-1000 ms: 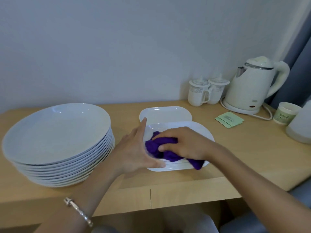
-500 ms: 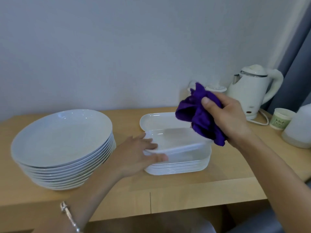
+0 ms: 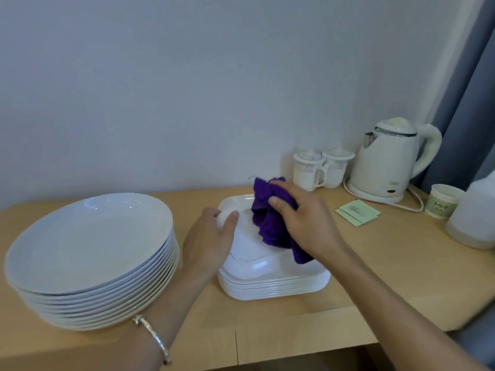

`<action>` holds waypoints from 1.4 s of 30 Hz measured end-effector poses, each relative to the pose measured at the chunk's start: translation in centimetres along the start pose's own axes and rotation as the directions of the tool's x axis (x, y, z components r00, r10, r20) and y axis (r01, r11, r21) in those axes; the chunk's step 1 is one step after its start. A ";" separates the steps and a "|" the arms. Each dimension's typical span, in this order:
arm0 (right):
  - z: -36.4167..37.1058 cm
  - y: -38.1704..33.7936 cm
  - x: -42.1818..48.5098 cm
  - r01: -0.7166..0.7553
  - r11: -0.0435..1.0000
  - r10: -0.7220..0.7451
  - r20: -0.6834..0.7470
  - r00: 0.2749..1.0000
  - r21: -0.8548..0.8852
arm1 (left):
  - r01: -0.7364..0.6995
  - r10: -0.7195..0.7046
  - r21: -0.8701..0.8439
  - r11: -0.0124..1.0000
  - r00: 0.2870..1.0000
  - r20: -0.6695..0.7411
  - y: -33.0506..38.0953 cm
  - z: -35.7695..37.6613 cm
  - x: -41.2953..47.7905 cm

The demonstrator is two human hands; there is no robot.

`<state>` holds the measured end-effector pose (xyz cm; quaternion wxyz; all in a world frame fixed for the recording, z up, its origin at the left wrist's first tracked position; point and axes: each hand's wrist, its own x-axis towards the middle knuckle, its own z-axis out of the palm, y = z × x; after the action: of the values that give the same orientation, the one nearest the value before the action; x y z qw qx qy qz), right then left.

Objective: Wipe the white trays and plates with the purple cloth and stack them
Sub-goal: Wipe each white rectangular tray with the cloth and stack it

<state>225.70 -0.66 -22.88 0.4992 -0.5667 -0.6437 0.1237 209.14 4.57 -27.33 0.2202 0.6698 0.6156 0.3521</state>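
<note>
We are judging the job to be somewhere in the middle. Our left hand is gripping one white tray by its corner and tilting it up over the stack of trays, while our right hand is clutching the bunched purple cloth and pressing it against that tray. So one tray is being wiped, and we are guessing the several nested beneath it are waiting their turn, though nothing is showing us which are clean. Just behind the stack of trays a white rim is peeking out, seemingly another tray lying flat on the desk; we cannot tell for sure. To the left of the stack of trays the round plates are sitting in a tall, even pile, and we cannot tell whether they have been wiped either. The trays are looking smooth, glossy and hard, rectangular with rounded corners and raised rims, nesting closely. The plates are looking shallow, wide and shiny. The cloth is looking soft, thick and crumpled, draping limply. The desk is showing a pale wood finish.
</note>
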 end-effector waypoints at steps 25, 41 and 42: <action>3.4 2.8 -2.7 0.292 0.880 -0.214 0.234 0.948 -0.374 | -0.120 -0.011 0.455 0.882 0.962 0.273 -1.2 3.0 -0.5; -1.4 7.7 3.5 -0.157 0.899 0.179 0.016 0.984 -0.408 | -0.177 0.114 0.290 0.940 0.969 0.220 -1.2 2.7 -0.5; -1.6 7.8 3.5 -0.220 0.886 0.228 -0.029 0.973 -0.408 | -0.174 0.114 0.280 0.944 0.970 0.217 -1.1 2.7 -0.6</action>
<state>232.22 4.26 -26.01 0.3459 -0.7276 -0.5903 0.0489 210.37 4.52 -30.03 0.1506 0.7701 0.5859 0.2026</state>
